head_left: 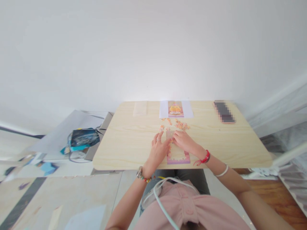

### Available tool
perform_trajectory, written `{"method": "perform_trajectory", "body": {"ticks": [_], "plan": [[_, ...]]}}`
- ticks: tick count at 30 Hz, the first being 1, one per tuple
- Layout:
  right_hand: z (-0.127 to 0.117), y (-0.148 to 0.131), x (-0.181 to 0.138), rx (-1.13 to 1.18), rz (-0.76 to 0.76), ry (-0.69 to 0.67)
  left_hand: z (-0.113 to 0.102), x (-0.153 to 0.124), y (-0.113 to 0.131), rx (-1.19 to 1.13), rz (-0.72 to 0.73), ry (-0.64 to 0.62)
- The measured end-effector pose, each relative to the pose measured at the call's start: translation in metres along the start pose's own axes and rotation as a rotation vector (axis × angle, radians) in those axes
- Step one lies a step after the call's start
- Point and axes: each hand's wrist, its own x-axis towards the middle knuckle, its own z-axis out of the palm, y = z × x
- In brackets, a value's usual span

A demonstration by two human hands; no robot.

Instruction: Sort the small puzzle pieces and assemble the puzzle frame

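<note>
A small jigsaw tray (177, 157) with a purple-pink rim lies near the front edge of the light wooden table (120, 143). My left hand (158, 149) rests at its left side, fingers partly stretched, a ring on one finger. My right hand (183, 141) lies over the tray's upper part, fingertips curled and pressed down on the board; whether a piece is under them is hidden. Loose orange puzzle pieces (177, 124) are scattered just beyond both hands. A reference picture (176, 109) of a yellow figure lies on a white sheet at the far edge.
A phone (224, 111) lies at the table's far right. A pale flat packet (140, 108) sits at the far left of the table. Left of the table, a dark blue bag (82, 138) with cables lies on a grey surface. A white wall stands behind.
</note>
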Motion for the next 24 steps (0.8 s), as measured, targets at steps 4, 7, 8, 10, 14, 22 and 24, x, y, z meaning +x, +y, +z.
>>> {"method": "perform_trajectory", "body": {"ticks": [4,7,8,10,14,22,24], "plan": [[0.000,-0.002,0.000,0.016,0.006,0.005,0.000,0.000,0.002,0.014,0.004,-0.035],[0.003,-0.003,-0.002,0.028,0.011,0.039,-0.001,0.000,0.002,0.023,-0.007,-0.044],[0.005,-0.003,-0.003,0.028,0.013,0.053,-0.001,0.000,0.003,0.024,-0.009,-0.045],[0.009,-0.004,-0.007,0.031,0.019,0.082,-0.001,0.000,0.003,0.027,-0.012,-0.042],[0.016,-0.009,-0.017,0.036,0.018,0.125,0.000,0.001,0.005,0.048,-0.005,-0.036],[0.010,-0.007,-0.028,0.104,0.041,0.146,0.004,0.004,0.004,0.036,0.024,-0.024],[0.007,0.002,-0.034,0.140,0.090,0.158,0.006,0.004,0.001,0.014,0.024,-0.014]]}}
